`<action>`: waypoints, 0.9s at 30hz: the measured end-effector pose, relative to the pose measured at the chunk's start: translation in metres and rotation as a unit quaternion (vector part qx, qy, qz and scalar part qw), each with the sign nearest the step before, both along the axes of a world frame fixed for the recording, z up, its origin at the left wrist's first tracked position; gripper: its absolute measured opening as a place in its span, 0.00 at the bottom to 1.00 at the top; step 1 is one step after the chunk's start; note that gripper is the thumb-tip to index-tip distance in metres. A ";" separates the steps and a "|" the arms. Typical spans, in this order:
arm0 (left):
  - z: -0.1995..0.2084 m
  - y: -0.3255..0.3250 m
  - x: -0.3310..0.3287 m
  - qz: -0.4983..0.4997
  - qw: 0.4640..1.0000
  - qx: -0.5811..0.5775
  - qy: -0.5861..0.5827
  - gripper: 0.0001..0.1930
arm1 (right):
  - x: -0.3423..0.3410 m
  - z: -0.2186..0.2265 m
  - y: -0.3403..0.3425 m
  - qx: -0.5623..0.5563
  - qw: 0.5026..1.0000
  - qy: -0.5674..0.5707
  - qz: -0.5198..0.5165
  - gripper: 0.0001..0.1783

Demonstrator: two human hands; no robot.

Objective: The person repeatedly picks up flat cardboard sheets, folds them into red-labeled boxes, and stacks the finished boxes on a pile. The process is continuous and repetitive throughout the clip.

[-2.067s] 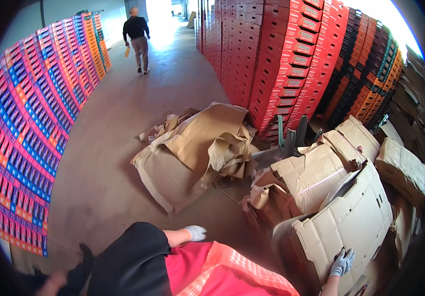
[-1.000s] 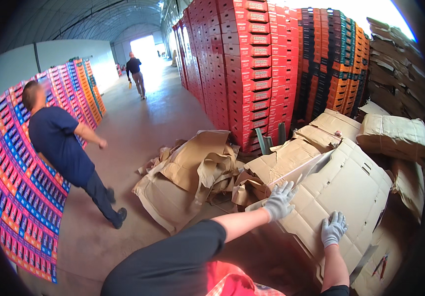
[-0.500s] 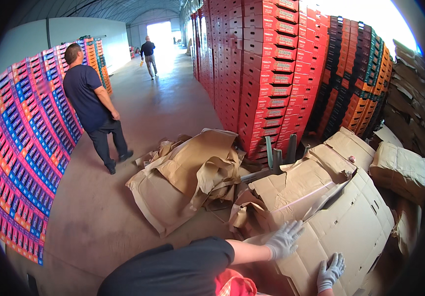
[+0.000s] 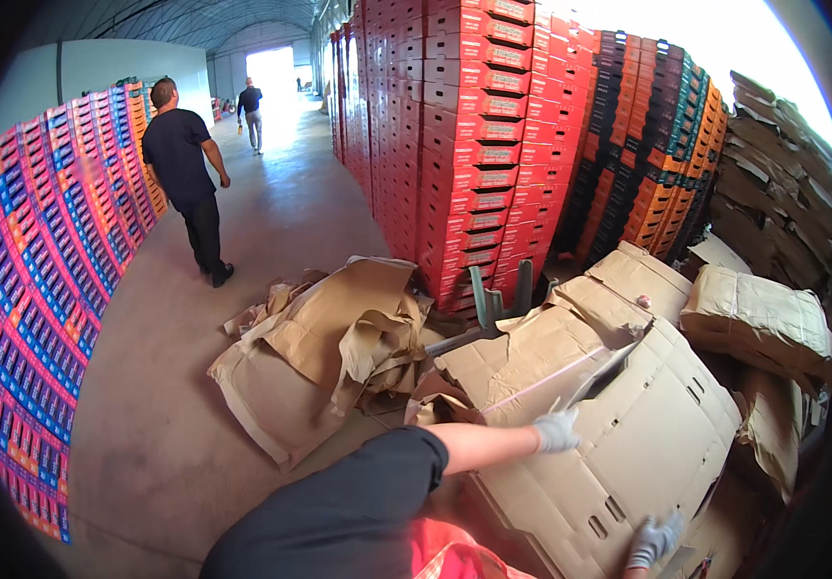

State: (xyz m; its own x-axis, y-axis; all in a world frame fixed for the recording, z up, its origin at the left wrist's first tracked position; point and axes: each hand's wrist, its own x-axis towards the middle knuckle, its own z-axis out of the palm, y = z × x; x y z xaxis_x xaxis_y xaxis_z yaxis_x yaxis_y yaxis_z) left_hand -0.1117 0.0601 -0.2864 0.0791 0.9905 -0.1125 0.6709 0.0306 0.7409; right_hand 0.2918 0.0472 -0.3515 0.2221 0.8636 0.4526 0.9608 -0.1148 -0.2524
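Both my hands wear grey gloves and are over a stack of flattened cardboard boxes (image 4: 643, 434) in front of me on the right. My left hand (image 4: 558, 431) rests at the upper left part of the top sheet, its fingers apart and slightly blurred. At the near right edge of that sheet is my right hand (image 4: 654, 540), fingers spread along the border. The top sheet has slots and small cutouts. Just beyond it lies another bundle of folded cardboard (image 4: 522, 362) with a pale strap across it.
Crumpled brown cardboard (image 4: 319, 338) lies on the floor ahead. Tall stacks of red crates (image 4: 474, 164) stand behind it, beside a grey-green metal upright (image 4: 486, 304). Pink and blue crates (image 4: 49, 280) line the left. One person (image 4: 189, 174) walks nearby, another (image 4: 251, 116) farther off.
The top cardboard sheet has shifted and tilted under my hands. My right hand has moved down to its near edge. The view has turned right, and the nearby person has walked farther away.
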 end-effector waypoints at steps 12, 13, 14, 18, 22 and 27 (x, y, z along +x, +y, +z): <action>-0.022 0.050 -0.010 0.164 0.956 0.029 -0.242 0.25 | 0.172 -0.046 0.025 0.024 0.982 0.185 0.019 0.38; -0.023 0.050 -0.024 0.196 0.882 -0.048 -0.426 0.22 | 0.181 -0.036 0.021 0.020 0.976 0.213 0.046 0.35; -0.024 0.052 -0.033 0.125 0.886 -0.121 -0.429 0.21 | 0.189 -0.025 0.020 -0.039 0.926 0.364 0.092 0.32; -0.020 0.046 -0.035 0.005 0.925 -0.200 -0.324 0.22 | 0.170 0.023 0.013 -0.205 0.771 0.579 0.170 0.16; -0.007 0.019 0.052 0.014 0.993 0.060 -0.097 0.32 | 0.043 0.049 -0.006 -0.207 0.739 0.620 0.165 0.31; -0.028 -0.008 0.165 -0.022 0.952 0.030 0.305 0.39 | -0.113 0.019 -0.010 -0.144 0.984 -0.006 0.101 0.40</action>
State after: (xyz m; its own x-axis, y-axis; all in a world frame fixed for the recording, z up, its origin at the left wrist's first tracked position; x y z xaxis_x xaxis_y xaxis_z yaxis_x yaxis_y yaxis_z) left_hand 0.0528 0.0521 -0.3143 0.0597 0.9938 -0.0942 0.9763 -0.0385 0.2128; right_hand 0.1788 0.0368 -0.3329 0.0296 0.9823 0.1849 0.9742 0.0131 -0.2254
